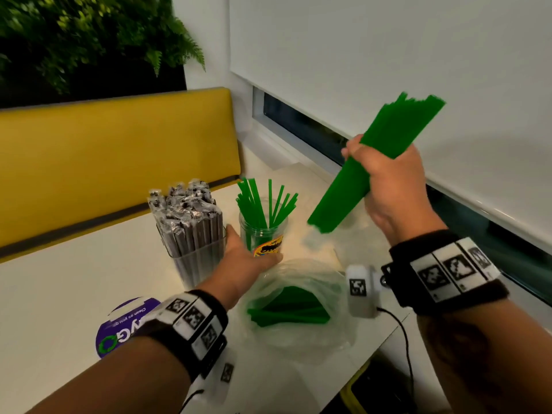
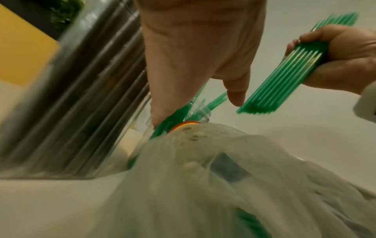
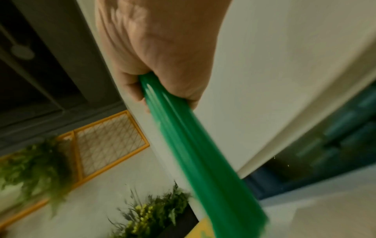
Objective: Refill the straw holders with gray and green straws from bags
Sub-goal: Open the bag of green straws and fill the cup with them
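My right hand (image 1: 388, 183) grips a thick bundle of green straws (image 1: 337, 198) in the air, tilted, its lower end above and to the right of the jar. The same bundle (image 3: 195, 145) runs out of my fist (image 3: 162, 56) in the right wrist view. My left hand (image 1: 254, 255) wraps round the lower part of a clear labelled jar (image 1: 264, 234) that holds a few green straws. Left of it stands a clear holder packed with wrapped gray straws (image 1: 188, 225). A clear plastic bag (image 1: 298, 330) with more green straws (image 1: 286, 309) lies open on the table in front of the jar.
The white table (image 1: 59, 294) ends close on the right, where a white tagged block (image 1: 361, 288) with a black cable hangs. A purple round sticker (image 1: 119, 327) lies near my left wrist. A yellow bench back (image 1: 104, 162) stands behind, and a window with a white blind (image 1: 388, 55) is to the right.
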`<control>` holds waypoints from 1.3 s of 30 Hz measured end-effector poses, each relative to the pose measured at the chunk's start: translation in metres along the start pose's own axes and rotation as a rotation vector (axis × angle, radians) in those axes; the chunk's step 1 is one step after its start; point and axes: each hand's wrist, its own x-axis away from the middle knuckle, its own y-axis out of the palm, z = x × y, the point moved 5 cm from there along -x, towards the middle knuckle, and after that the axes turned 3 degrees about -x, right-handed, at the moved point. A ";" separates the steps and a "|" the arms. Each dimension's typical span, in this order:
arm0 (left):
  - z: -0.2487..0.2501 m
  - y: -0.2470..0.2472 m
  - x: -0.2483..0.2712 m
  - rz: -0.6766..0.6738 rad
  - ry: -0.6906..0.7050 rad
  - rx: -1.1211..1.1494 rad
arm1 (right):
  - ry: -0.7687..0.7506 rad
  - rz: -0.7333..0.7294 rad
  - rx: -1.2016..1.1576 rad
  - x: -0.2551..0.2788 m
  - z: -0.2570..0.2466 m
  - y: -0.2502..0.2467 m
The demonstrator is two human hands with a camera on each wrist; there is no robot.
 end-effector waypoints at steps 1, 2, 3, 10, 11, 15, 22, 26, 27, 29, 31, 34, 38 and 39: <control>0.007 0.002 -0.005 0.041 0.015 0.003 | -0.032 0.059 0.058 -0.009 0.001 -0.001; 0.011 0.005 -0.013 0.079 0.020 0.012 | -0.059 0.099 0.121 -0.015 0.004 0.001; 0.016 0.007 -0.020 0.116 0.032 0.017 | -0.080 0.113 0.183 -0.020 0.010 0.008; 0.013 0.009 -0.051 0.282 0.145 -0.007 | -0.058 -0.029 0.225 -0.026 0.044 0.077; 0.013 0.009 -0.052 0.300 0.148 0.001 | -0.057 -0.037 0.175 -0.026 0.043 0.086; 0.013 0.012 -0.054 0.341 0.156 0.032 | -0.051 -0.102 0.076 -0.025 0.041 0.111; 0.011 0.011 -0.055 0.379 0.224 0.097 | 0.152 -0.289 0.335 -0.002 0.115 0.098; 0.010 0.011 -0.055 0.364 0.218 0.116 | -0.069 -0.297 0.606 -0.004 0.105 0.086; 0.010 0.011 -0.055 0.367 0.219 0.108 | -0.222 -0.261 0.627 -0.005 0.087 0.087; 0.008 0.011 -0.054 0.368 0.210 0.107 | -0.526 -0.232 0.642 -0.006 0.055 0.096; 0.011 0.011 -0.053 0.361 0.202 0.096 | -0.600 -0.396 0.781 -0.006 0.054 0.112; 0.018 0.013 -0.050 0.300 0.185 0.123 | -0.252 -0.833 1.146 -0.003 0.103 0.120; 0.010 0.009 -0.034 0.159 0.000 0.001 | -0.281 -0.715 0.984 -0.001 0.077 0.107; 0.005 0.009 -0.026 0.090 -0.034 -0.028 | -0.357 -0.624 0.890 0.006 0.058 0.100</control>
